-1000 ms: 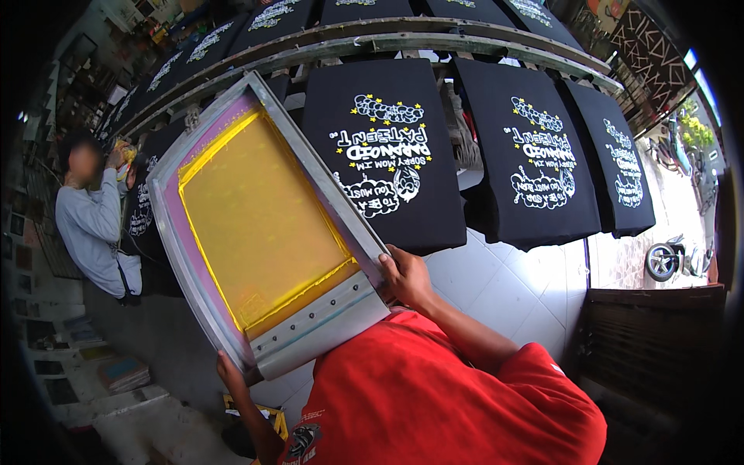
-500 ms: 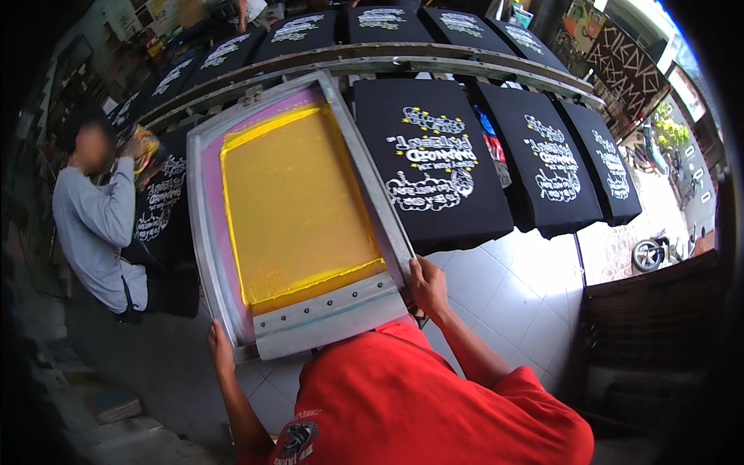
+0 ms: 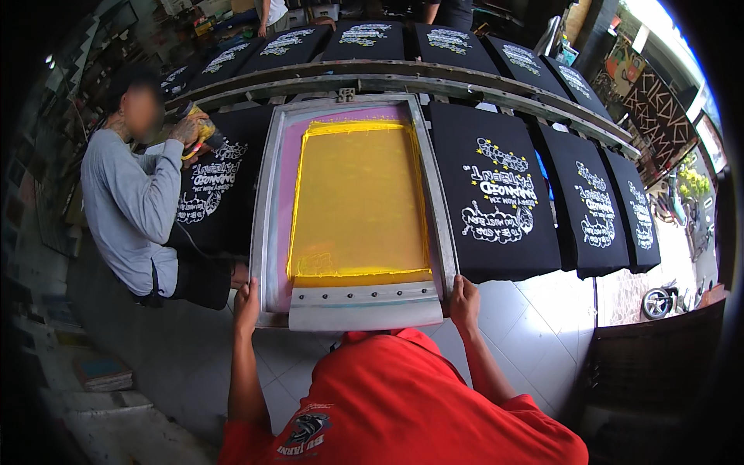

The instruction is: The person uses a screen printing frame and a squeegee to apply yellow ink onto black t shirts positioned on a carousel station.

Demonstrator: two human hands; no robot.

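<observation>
While metal rails [image 3: 434,84] run between two rows of black shirts [image 3: 496,252] with white print, a co-worker [image 3: 128,190] in a grey top is at the left. Amid the nearer row is the screen [image 3: 360,205], its far edge by the rails, its mesh bordered in yellow inside a metal frame [image 3: 268,217]. A pale plate [image 3: 364,310] spans its near end. The left hand [image 3: 246,306] and right hand [image 3: 465,304] each pinch a near corner of the frame, fingers partly hidden. The co-worker holds up a yellow-and-black tool [image 3: 203,129]. Dark bolts [image 3: 349,295] line the plate.
</observation>
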